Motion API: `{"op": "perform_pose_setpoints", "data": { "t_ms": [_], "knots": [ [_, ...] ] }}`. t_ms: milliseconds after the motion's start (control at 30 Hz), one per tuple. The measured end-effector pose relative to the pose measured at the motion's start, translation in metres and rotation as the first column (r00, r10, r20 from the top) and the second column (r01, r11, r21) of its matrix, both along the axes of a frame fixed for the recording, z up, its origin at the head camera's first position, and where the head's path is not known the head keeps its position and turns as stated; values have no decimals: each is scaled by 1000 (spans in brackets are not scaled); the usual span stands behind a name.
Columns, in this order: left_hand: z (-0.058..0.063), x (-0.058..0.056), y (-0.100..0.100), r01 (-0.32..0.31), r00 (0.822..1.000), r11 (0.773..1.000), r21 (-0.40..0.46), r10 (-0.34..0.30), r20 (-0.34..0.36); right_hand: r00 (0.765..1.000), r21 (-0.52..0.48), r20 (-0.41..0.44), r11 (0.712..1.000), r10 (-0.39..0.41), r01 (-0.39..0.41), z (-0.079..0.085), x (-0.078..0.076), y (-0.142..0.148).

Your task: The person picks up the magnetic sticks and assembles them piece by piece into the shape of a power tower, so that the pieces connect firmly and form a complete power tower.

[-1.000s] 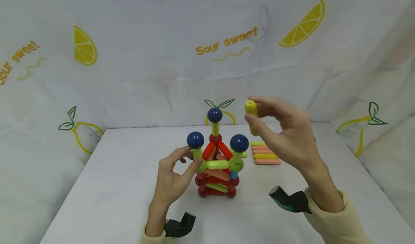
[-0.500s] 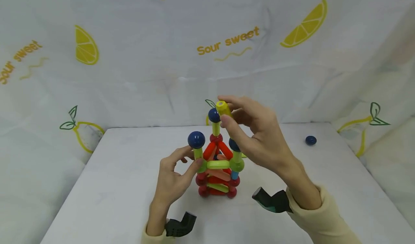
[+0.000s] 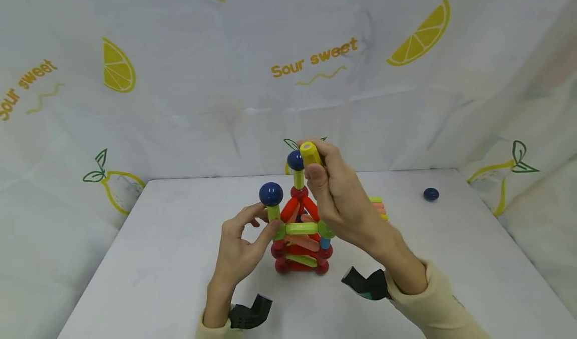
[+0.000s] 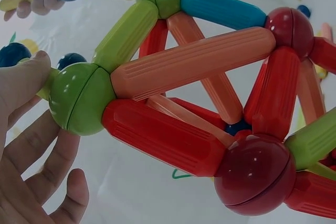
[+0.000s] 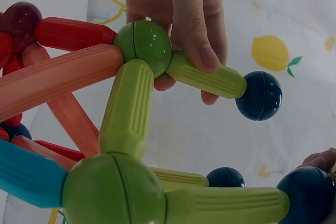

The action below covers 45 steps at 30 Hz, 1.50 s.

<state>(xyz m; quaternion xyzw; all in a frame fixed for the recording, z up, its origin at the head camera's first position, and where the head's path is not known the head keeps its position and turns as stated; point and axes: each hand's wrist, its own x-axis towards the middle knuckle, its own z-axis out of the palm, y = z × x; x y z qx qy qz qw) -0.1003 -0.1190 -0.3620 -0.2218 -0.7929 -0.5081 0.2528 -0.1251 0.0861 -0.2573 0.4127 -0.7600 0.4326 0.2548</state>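
Observation:
A tower of magnetic rods and balls (image 3: 302, 229) stands on the table, red low down and light green higher up. My left hand (image 3: 243, 244) holds it at the upper left, thumb and fingers round a light green rod (image 5: 207, 77) beside its green ball (image 4: 81, 99). A blue ball (image 3: 271, 194) tops that rod. Between thumb and fingers of my right hand (image 3: 340, 194) is a yellow magnetic rod (image 3: 309, 152), raised over the tower's right side. In the head view this hand hides the right blue ball (image 5: 307, 195), which the right wrist view shows close by the fingers.
Another blue ball (image 3: 295, 159) tops the rear of the tower. Behind my right wrist, a row of yellow and orange rods (image 3: 378, 206) lies partly hidden. A loose blue piece (image 3: 430, 194) rests at the table's back right, before a lemon-print cloth (image 3: 203, 103).
My right hand has carried the yellow rod leftward to above the tower's right side, then turned and lowered slightly. The left hand keeps its hold in the same place.

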Motion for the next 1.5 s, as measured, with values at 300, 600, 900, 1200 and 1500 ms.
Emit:
{"op": "perform_pose_setpoints", "data": {
  "t_ms": [300, 600, 900, 1200, 1500],
  "knots": [
    [0, 0, 1, 5, 1000, 1000, 1, -5, 1, 998, 18, -38, 999, -41, 42, 1, 2, -2],
    [0, 0, 1, 12, 1000, 1000, 6, -12, -3, 999, 2, -35, 1000, -9, 9, 6, 4, -3],
    [-1, 0, 0, 22, 1000, 1000, 7, -22, -6, 995, -66, 96, 997, 36, -30, 2, 1, 1],
    [0, 0, 0, 21, 1000, 1000, -1, -21, 0, 945, 41, 325, 998, 38, -54, -9, -1, 7],
    [0, 0, 0, 24, 1000, 1000, 2, -24, -4, 924, 186, 382, 978, 19, -96, 0, 0, 14]
  ]
}}
